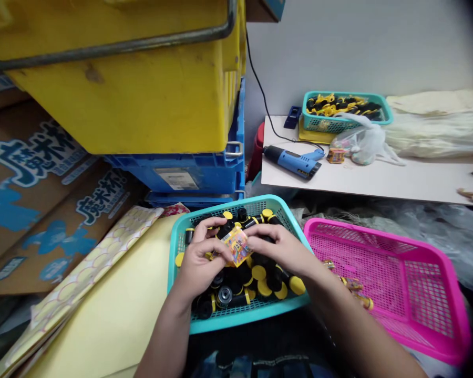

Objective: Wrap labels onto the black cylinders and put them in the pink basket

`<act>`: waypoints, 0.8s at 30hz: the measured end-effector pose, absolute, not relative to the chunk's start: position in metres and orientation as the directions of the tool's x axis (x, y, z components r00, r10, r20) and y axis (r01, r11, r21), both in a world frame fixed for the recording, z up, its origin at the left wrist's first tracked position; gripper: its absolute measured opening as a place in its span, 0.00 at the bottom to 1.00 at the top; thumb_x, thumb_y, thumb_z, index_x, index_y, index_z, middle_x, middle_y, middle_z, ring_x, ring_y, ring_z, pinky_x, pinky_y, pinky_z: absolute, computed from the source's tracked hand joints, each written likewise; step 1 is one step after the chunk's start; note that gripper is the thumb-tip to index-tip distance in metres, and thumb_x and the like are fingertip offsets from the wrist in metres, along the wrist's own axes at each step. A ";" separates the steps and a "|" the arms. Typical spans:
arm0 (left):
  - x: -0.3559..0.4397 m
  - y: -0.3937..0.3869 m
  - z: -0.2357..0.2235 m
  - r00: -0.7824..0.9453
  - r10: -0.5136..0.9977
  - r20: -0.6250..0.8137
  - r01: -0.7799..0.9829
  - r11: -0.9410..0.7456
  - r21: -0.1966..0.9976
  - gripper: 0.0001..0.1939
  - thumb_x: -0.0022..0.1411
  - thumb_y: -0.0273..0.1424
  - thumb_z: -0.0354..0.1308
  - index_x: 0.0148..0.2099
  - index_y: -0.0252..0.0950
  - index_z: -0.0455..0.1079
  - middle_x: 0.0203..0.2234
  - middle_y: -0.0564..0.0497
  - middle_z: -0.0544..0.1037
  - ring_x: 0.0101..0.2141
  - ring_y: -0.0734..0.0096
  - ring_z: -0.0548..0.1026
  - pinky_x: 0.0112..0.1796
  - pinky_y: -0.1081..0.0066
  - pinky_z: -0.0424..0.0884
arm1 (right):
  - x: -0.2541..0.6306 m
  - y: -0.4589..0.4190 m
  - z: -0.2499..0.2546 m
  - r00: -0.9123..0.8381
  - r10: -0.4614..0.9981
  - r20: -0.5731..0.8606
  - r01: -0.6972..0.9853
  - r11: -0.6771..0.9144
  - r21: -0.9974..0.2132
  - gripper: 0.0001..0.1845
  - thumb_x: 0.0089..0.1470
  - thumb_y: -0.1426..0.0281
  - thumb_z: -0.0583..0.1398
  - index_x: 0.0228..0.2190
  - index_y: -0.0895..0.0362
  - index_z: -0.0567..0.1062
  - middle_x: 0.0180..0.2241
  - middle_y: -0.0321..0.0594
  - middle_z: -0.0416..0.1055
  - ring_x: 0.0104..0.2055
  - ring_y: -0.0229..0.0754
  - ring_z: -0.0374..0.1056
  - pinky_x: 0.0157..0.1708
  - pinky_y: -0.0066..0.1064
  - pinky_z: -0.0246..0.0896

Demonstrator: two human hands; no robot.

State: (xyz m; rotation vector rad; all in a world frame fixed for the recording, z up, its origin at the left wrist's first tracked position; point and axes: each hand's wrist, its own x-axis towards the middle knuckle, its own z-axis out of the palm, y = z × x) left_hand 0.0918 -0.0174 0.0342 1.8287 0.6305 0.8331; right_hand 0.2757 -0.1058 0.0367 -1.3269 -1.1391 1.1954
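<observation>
Both hands meet over a turquoise basket [244, 320] filled with black cylinders that have yellow round ends [259, 272]. Between them is a small colourful printed label [237, 245], mostly yellow and orange, with a barcode-like patch at its upper edge. My left hand [203, 257] pinches its left side between thumb and fingers. On the other side, the closed fingers of my right hand [278, 244] grip the right edge. Black pieces lie right behind and under the label; whether one is inside it, I cannot tell.
A pink basket [437, 257] at right holds several colourful wrapped pieces [350, 284]. On the white table [418, 181] lie a blue heat gun [294, 161], a plastic bag [364, 139] and another turquoise basket [349, 125]. Stacked yellow [142, 100] and blue crates [216, 176] rise behind; cardboard boxes [63, 210] stand left.
</observation>
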 end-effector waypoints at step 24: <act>0.103 -0.024 0.021 0.444 0.895 -0.050 0.019 0.046 0.999 0.12 0.53 0.42 0.66 0.36 0.39 0.80 0.33 0.50 0.83 0.35 0.67 0.80 0.37 0.74 0.75 | 0.302 -0.112 0.029 0.160 0.987 -0.004 -0.352 0.053 -0.934 0.20 0.47 0.63 0.67 0.42 0.55 0.71 0.39 0.39 0.70 0.36 0.35 0.68 0.36 0.25 0.65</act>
